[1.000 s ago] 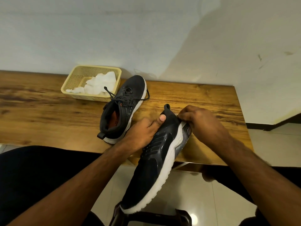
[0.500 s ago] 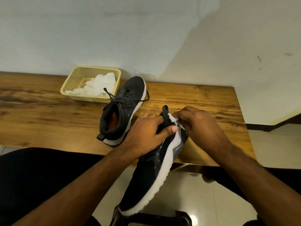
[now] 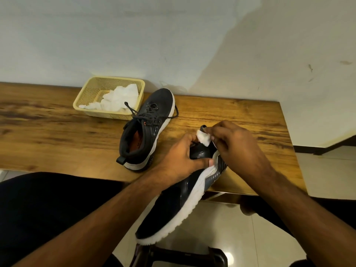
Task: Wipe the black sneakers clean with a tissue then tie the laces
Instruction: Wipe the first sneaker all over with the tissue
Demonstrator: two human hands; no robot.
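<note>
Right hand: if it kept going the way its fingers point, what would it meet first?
The right hand points left across the heel, so probably the left hand gripping the held sneaker; depth is unclear.

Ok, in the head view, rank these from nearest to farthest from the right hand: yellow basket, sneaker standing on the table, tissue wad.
1. Tissue wad: pinched in the right hand.
2. Sneaker on the table: to its left.
3. Yellow basket: far left, by the wall.

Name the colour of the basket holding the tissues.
Pale yellow basket, clearest in the head view.
</note>
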